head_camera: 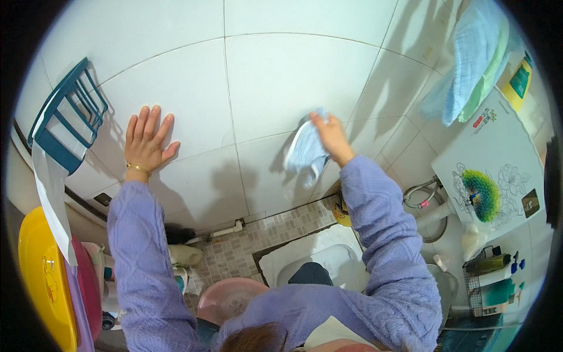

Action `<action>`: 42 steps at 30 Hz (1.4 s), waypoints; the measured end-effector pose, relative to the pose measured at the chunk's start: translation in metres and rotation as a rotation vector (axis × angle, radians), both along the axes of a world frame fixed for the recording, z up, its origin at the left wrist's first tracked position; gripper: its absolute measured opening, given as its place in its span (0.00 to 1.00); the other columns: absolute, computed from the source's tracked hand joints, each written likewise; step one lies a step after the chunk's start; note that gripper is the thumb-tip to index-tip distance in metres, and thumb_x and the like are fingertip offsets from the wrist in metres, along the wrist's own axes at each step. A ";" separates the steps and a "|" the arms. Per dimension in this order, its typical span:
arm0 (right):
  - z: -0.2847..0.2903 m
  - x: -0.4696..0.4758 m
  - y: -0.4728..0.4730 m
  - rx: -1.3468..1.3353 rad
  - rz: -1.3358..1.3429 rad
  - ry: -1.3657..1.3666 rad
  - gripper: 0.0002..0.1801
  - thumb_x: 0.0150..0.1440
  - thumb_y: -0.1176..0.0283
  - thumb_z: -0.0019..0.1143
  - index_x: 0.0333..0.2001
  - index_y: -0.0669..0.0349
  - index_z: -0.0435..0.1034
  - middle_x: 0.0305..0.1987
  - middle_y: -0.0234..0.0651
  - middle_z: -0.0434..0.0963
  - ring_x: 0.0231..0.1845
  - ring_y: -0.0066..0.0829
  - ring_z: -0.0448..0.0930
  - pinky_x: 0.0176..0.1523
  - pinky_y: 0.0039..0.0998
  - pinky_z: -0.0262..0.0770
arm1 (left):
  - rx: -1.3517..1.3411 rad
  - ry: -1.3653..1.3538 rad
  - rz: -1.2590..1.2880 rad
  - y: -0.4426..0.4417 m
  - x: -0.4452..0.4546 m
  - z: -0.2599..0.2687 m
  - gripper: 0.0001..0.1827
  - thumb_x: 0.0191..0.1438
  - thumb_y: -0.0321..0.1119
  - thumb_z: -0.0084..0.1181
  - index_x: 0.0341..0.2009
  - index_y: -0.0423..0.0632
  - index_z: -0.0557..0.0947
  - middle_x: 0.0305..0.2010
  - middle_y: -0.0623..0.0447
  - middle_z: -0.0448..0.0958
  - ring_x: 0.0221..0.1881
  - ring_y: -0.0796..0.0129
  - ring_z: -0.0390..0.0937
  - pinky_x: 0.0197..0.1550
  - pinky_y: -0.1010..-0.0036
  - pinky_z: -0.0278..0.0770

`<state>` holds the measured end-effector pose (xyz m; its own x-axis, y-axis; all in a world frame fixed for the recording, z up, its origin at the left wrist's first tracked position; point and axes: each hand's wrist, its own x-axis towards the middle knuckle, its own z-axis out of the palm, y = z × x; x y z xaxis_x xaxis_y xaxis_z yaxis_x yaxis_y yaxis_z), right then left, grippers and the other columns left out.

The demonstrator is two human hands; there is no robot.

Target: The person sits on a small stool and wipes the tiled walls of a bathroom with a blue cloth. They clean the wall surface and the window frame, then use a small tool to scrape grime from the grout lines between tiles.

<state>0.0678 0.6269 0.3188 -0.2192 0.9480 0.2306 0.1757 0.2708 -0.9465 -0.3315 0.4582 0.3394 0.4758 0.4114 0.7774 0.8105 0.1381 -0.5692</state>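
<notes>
My left hand (148,143), fingers spread and a gold-coloured bracelet at the wrist, rests flat on the white wall tiles (184,105) and holds nothing. Further right, my right hand (332,137) grips a light blue cloth (304,152) close to the same wall. The cloth hangs down from the fingers, bunched and slightly blurred, with a white edge on its left side. Purple fuzzy sleeves cover both forearms.
At left are a dark teal plastic rack (61,132) and a yellow basin (42,281). Below lie a pink basin (231,299) and a white squat toilet (308,255). At right are hanging cloths (475,61), a patterned water heater (492,163) and a wire basket of bottles (474,288).
</notes>
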 end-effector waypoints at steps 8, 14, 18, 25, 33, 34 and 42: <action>0.164 0.030 0.024 0.535 -0.258 -0.339 0.41 0.53 0.43 0.51 0.51 0.75 0.60 0.43 0.56 0.72 0.46 0.42 0.75 0.50 0.39 0.70 | -0.008 -0.009 -0.005 -0.006 0.001 0.000 0.33 0.51 0.59 0.47 0.62 0.68 0.63 0.68 0.56 0.55 0.69 0.63 0.48 0.69 0.64 0.44; 0.288 -0.041 0.024 1.161 -0.762 -0.313 0.18 0.57 0.61 0.43 0.44 0.65 0.66 0.50 0.54 0.68 0.44 0.50 0.74 0.47 0.41 0.71 | -0.139 -0.026 0.067 -0.010 -0.014 -0.001 0.36 0.49 0.59 0.50 0.63 0.66 0.62 0.69 0.51 0.49 0.70 0.56 0.43 0.68 0.57 0.40; 0.230 -0.054 0.072 1.359 -0.820 -0.239 0.29 0.53 0.49 0.50 0.55 0.51 0.66 0.65 0.42 0.57 0.68 0.46 0.49 0.60 0.63 0.44 | -0.074 0.054 0.061 -0.005 -0.011 -0.004 0.38 0.47 0.61 0.51 0.62 0.64 0.63 0.68 0.50 0.51 0.70 0.57 0.44 0.68 0.56 0.42; 0.066 -0.133 -0.017 1.439 -0.317 -0.490 0.28 0.45 0.52 0.59 0.52 0.43 0.67 0.65 0.43 0.57 0.68 0.44 0.54 0.49 0.65 0.55 | -0.028 0.021 0.041 -0.007 0.005 0.006 0.35 0.46 0.60 0.50 0.59 0.67 0.67 0.67 0.54 0.55 0.69 0.60 0.48 0.68 0.61 0.43; 0.261 -0.194 -0.025 1.992 -0.335 -0.342 0.25 0.53 0.51 0.51 0.56 0.38 0.66 0.64 0.26 0.63 0.64 0.30 0.62 0.53 0.55 0.60 | -0.028 0.031 0.017 -0.015 -0.001 0.004 0.33 0.47 0.59 0.51 0.57 0.62 0.71 0.65 0.50 0.60 0.67 0.57 0.53 0.67 0.58 0.47; 0.288 -0.179 -0.019 1.944 -0.467 -0.356 0.25 0.54 0.49 0.47 0.56 0.40 0.66 0.63 0.29 0.64 0.63 0.34 0.63 0.53 0.52 0.62 | -0.008 0.041 0.017 -0.013 -0.001 0.005 0.33 0.47 0.60 0.51 0.57 0.62 0.71 0.65 0.50 0.60 0.67 0.56 0.53 0.67 0.58 0.46; 0.301 0.052 0.145 0.985 -0.767 0.098 0.35 0.54 0.44 0.45 0.57 0.58 0.62 0.61 0.44 0.64 0.62 0.46 0.63 0.59 0.45 0.58 | -0.019 0.058 0.045 -0.017 -0.002 0.010 0.32 0.51 0.60 0.44 0.60 0.66 0.66 0.65 0.53 0.58 0.68 0.60 0.50 0.68 0.61 0.43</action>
